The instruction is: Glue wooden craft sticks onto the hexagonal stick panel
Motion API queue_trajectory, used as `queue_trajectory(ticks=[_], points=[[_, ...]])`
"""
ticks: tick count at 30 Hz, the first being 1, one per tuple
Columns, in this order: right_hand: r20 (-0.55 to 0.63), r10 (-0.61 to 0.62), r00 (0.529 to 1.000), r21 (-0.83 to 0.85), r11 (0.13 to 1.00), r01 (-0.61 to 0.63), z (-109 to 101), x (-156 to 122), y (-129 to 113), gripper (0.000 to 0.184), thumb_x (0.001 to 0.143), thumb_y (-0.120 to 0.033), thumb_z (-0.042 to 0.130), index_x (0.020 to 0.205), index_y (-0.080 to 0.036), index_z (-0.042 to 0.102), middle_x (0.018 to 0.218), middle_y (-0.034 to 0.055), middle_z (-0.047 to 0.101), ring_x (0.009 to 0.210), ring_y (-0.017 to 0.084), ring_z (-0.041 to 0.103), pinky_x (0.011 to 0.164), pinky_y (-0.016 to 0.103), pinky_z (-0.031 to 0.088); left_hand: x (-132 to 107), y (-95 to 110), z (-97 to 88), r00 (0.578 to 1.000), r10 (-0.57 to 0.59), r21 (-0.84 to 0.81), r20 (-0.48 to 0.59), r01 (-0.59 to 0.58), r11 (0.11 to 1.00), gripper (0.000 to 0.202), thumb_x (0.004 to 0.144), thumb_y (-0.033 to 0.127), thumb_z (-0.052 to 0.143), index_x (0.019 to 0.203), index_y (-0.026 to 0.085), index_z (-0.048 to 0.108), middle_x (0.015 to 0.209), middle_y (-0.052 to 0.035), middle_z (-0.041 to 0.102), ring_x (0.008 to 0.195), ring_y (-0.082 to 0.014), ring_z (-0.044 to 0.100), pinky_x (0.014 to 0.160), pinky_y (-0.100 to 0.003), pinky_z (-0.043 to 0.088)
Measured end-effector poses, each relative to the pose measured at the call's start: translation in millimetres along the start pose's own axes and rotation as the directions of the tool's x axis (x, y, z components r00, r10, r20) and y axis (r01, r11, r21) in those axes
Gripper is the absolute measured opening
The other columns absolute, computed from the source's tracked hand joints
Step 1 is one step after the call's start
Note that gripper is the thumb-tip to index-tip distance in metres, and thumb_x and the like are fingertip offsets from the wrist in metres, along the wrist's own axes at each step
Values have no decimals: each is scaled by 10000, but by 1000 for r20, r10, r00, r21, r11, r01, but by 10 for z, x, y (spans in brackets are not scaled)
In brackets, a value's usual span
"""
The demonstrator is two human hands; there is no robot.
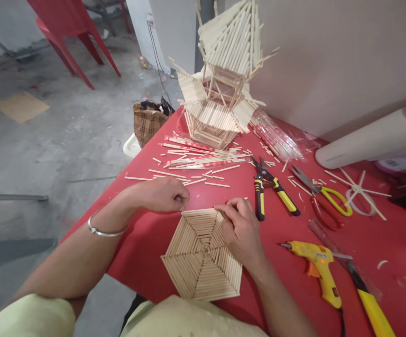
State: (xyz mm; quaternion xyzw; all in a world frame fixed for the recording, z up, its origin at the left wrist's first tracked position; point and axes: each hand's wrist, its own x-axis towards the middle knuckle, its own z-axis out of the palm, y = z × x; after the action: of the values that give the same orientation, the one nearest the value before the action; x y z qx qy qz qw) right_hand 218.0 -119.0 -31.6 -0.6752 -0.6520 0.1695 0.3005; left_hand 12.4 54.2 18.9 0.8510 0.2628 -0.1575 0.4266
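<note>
A flat hexagonal panel of glued wooden sticks [199, 255] lies on the red table [146, 234] in front of me. My left hand [164, 194] is curled into a loose fist at the panel's far left corner, fingertips pinched; what they hold, if anything, is hidden. My right hand [239, 229] rests on the panel's far right edge, fingers bent and pressing on the sticks. A tall stick-built tower model [224, 84] stands at the far side of the table.
Loose sticks [192, 161] lie scattered between the panel and the tower. Yellow-handled cutters [269, 187], scissors [324, 196], a yellow glue gun [317, 267] and a knife [360, 285] lie to the right. A checked bag [148, 121] and a red chair [72, 32] are on the floor.
</note>
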Motion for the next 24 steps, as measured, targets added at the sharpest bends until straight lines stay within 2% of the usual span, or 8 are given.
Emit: queue_trajectory(ticks=[9,20,24], points=[[-1,-11,1000,8,1000,11,-3,3,-9,389,838,-92,452,1087,-204,728,969,67,530,967,228,502,854,402,434,16,56,-6,1000,5,-8,21,-5,1000,206,759,113,516,741,185,708,729,29,701,636,-99,574,606,-200,393],[3,3,1000,15,1000,-3,7,-9,13,384,835,-101,457,1082,-222,725,980,61,530,980,229,501,856,398,436,25,10,32,1000,-10,17,5,10,1000,214,748,140,535,755,204,739,739,26,720,660,-111,607,588,-205,389],[14,27,1000,23,999,-27,-6,0,0,434,825,-108,445,1183,-220,663,1012,64,549,1001,239,509,892,418,436,31,2,35,1000,-9,8,-6,9,1000,215,736,139,540,745,206,744,733,22,722,651,-114,606,583,-210,383]])
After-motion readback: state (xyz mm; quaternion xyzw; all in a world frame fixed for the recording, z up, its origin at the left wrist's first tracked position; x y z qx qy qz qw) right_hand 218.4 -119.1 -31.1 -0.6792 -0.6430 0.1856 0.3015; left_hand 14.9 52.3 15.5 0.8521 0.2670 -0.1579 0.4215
